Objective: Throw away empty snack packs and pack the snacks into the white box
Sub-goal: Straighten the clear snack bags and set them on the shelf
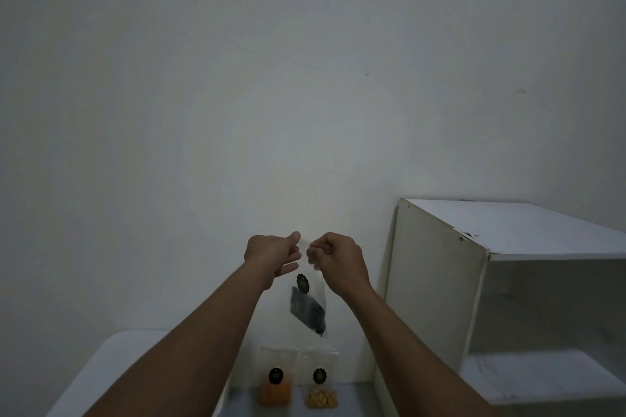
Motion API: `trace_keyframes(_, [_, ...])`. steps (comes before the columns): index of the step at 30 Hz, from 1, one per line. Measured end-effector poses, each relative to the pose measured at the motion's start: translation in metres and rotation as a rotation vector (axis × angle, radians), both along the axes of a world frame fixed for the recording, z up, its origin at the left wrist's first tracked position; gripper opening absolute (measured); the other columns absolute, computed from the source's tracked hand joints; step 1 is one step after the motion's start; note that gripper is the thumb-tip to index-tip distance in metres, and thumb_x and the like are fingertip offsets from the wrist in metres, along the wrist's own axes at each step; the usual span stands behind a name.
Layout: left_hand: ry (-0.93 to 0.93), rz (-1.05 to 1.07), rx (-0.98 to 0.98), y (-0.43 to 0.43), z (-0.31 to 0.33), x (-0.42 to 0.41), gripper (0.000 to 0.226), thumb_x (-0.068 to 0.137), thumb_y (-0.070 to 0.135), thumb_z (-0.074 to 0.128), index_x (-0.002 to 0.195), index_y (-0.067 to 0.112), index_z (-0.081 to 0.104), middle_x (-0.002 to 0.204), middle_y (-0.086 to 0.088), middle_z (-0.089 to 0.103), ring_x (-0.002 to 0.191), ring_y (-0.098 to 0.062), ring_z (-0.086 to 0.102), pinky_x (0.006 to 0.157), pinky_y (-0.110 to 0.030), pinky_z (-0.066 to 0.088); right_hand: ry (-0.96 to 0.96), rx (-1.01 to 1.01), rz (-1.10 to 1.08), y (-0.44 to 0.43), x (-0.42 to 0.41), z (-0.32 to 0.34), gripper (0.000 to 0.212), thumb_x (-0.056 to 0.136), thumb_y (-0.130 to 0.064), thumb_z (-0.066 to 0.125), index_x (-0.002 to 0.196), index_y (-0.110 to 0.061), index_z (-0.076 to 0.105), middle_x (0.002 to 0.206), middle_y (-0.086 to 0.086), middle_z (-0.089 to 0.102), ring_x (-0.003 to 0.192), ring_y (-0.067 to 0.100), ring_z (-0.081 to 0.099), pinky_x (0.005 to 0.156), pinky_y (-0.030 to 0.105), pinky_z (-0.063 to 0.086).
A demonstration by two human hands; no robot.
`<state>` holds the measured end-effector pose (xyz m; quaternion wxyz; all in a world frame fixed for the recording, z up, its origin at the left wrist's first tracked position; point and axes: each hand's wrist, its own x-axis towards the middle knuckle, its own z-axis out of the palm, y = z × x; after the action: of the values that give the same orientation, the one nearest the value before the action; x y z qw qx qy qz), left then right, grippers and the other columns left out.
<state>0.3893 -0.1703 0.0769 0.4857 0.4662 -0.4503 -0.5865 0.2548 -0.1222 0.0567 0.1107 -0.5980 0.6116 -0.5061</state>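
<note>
Between the left hand point(272, 256) and right hand point(337, 259), each pinching a top corner, a clear pack point(309, 306) hangs raised, probably so its contents can be judged.

Seemingly three snack packs point(307, 306) point(275, 382) point(321, 382), two hands point(269, 256) point(340, 261)

The clear pack point(308, 308), pinched between the left hand point(271, 256) and the right hand point(337, 259), almost vanishes against the wall at its top. Its dark contents are blurred. By the worktop's point(355, 398) far edge, the orange pack point(275, 382) and yellow pack point(321, 386) carry unreadable labels. The picture's right edge cuts off the shelf unit point(437, 281).
</note>
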Motion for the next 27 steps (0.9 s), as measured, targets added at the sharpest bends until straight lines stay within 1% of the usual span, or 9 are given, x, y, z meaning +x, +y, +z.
trace_keyframes(4, [0.078,-0.023,0.059,0.001,0.000,0.003,0.025,0.083,0.007,0.075,0.101,-0.009,0.065,0.093,-0.020,0.073,0.079,-0.022,0.075,0.059,-0.031,0.062,-0.010,0.007,0.030,0.000,-0.001,-0.004,0.002,0.086,-0.020,0.070,0.085,-0.022,0.071,0.079,-0.006,0.074,0.070,0.006,0.070,0.076,0.035,0.060])
trace_keyframes(8, [0.114,-0.018,0.085,-0.002,0.000,0.005,0.016,0.083,-0.005,0.066,0.097,-0.012,0.065,0.087,-0.023,0.074,0.076,-0.024,0.075,0.059,-0.031,0.062,-0.041,0.028,0.069,0.000,0.000,-0.009,0.005,0.082,-0.027,0.075,0.083,-0.024,0.071,0.078,-0.006,0.074,0.071,0.006,0.070,0.077,0.037,0.060])
trace_keyframes(11, [0.124,-0.011,0.084,-0.003,0.001,0.008,0.017,0.078,-0.007,0.066,0.093,-0.014,0.065,0.081,-0.023,0.074,0.072,-0.025,0.075,0.059,-0.030,0.062,-0.087,0.063,0.109,0.001,0.003,-0.007,0.023,0.077,-0.047,0.076,0.085,-0.026,0.072,0.079,-0.008,0.075,0.075,0.005,0.071,0.076,0.034,0.060])
trace_keyframes(13, [0.104,-0.023,0.059,-0.002,0.001,0.009,0.016,0.077,-0.006,0.067,0.092,-0.012,0.068,0.080,-0.021,0.075,0.071,-0.024,0.076,0.058,-0.027,0.061,-0.136,0.093,0.137,0.004,0.006,-0.002,0.037,0.075,-0.058,0.071,0.085,-0.023,0.073,0.079,-0.005,0.076,0.075,0.011,0.073,0.075,0.033,0.061])
trace_keyframes(15, [0.089,-0.056,0.032,-0.001,0.001,0.011,0.014,0.079,-0.004,0.068,0.092,-0.010,0.070,0.083,-0.019,0.076,0.070,-0.021,0.075,0.057,-0.026,0.060,-0.259,0.117,0.190,0.004,0.007,0.003,0.039,0.081,-0.048,0.072,0.087,-0.010,0.073,0.081,0.005,0.076,0.079,0.020,0.074,0.075,0.035,0.062])
trace_keyframes(17, [0.072,-0.109,0.010,-0.001,0.000,0.013,0.015,0.081,-0.001,0.070,0.095,-0.007,0.071,0.090,-0.019,0.076,0.074,-0.021,0.075,0.062,-0.028,0.061,-0.369,0.170,0.232,0.006,0.004,0.006,0.022,0.088,-0.022,0.071,0.090,0.000,0.071,0.086,0.014,0.075,0.080,0.025,0.074,0.071,0.033,0.061])
trace_keyframes(19, [0.047,-0.151,0.001,0.000,-0.002,0.015,0.017,0.082,0.002,0.071,0.098,-0.005,0.072,0.096,-0.018,0.075,0.080,-0.021,0.074,0.069,-0.030,0.062,-0.416,0.241,0.264,0.008,-0.001,0.007,0.012,0.089,-0.007,0.066,0.091,0.003,0.071,0.085,0.015,0.073,0.075,0.022,0.071,0.067,0.030,0.059])
trace_keyframes(21, [0.042,-0.174,0.003,0.000,-0.005,0.018,0.017,0.083,0.003,0.071,0.099,-0.003,0.072,0.098,-0.018,0.075,0.081,-0.021,0.074,0.073,-0.031,0.062,-0.437,0.280,0.283,0.009,-0.004,0.006,0.010,0.090,-0.003,0.063,0.092,0.003,0.072,0.081,0.013,0.071,0.071,0.019,0.068,0.068,0.029,0.058])
trace_keyframes(27, [0.072,-0.217,0.100,-0.002,-0.012,0.023,0.019,0.085,0.005,0.070,0.102,-0.003,0.071,0.093,-0.014,0.075,0.078,-0.017,0.072,0.072,-0.030,0.061,-0.498,0.301,0.311,0.009,-0.003,0.001,0.012,0.092,0.002,0.060,0.095,0.006,0.070,0.081,0.015,0.068,0.071,0.022,0.065,0.069,0.028,0.058])
